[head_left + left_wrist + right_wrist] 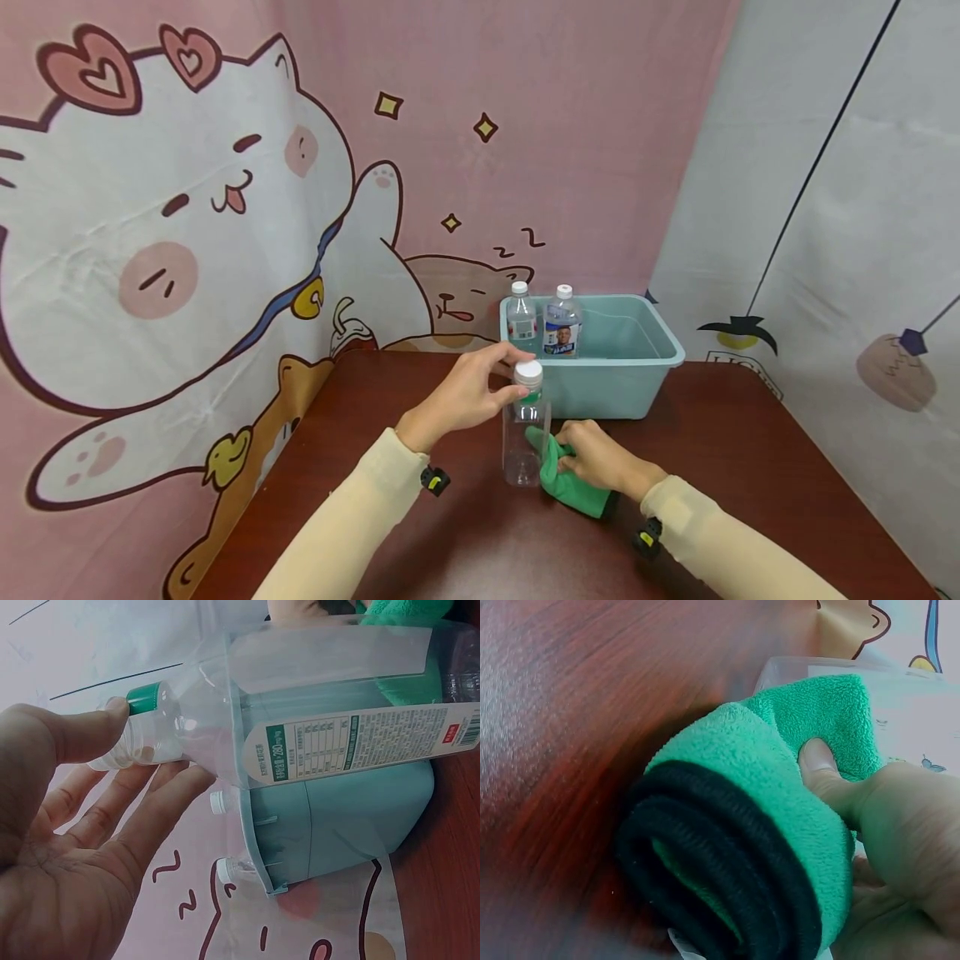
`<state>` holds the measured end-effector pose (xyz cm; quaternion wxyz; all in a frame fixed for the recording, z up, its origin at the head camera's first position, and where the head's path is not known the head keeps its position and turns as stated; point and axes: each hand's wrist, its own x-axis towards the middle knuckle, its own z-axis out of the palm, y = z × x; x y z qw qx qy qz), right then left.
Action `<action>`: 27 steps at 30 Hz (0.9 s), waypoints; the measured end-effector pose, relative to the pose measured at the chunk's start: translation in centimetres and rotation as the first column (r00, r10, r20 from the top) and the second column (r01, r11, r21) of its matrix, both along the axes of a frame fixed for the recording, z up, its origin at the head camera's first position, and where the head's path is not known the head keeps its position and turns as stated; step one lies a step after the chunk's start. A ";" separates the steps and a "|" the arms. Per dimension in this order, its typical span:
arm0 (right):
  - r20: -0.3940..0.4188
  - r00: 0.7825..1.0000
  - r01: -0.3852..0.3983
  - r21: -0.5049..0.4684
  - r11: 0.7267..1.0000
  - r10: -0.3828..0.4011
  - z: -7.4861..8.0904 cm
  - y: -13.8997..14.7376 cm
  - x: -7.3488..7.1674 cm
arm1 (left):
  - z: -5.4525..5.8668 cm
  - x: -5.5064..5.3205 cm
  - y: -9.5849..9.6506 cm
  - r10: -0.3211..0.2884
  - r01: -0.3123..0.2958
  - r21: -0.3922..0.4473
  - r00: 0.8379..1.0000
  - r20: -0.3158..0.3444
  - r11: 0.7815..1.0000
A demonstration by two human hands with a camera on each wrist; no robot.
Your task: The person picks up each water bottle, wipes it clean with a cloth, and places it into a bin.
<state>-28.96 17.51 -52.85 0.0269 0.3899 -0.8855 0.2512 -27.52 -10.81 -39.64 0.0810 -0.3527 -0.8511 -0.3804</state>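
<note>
A clear plastic bottle (519, 446) with a white cap stands upright on the dark wooden table. My left hand (468, 390) grips it at the cap and neck, thumb on one side and fingers on the other. In the left wrist view, the bottle (337, 750) shows a green neck band and a printed label. My right hand (598, 454) pinches a folded green cloth (573, 492) against the bottle's lower right side. The right wrist view shows the thumb pressing into the cloth (780, 765), which has a black edge; the other fingers are mostly hidden.
Behind the bottle stands a light blue plastic bin (600, 390). Two capped bottles stick up from its left part, one with a small label (522, 327) and one with a picture label (561, 339). A cartoon-printed curtain (585, 150) hangs behind the table (720, 467).
</note>
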 end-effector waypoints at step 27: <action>-0.088 0.987 0.119 -0.175 0.977 -0.136 4.4 0.5 1.3 | 0.1 0.2 -0.2 0.010 -0.010 -0.002 1.000 0.024 1.000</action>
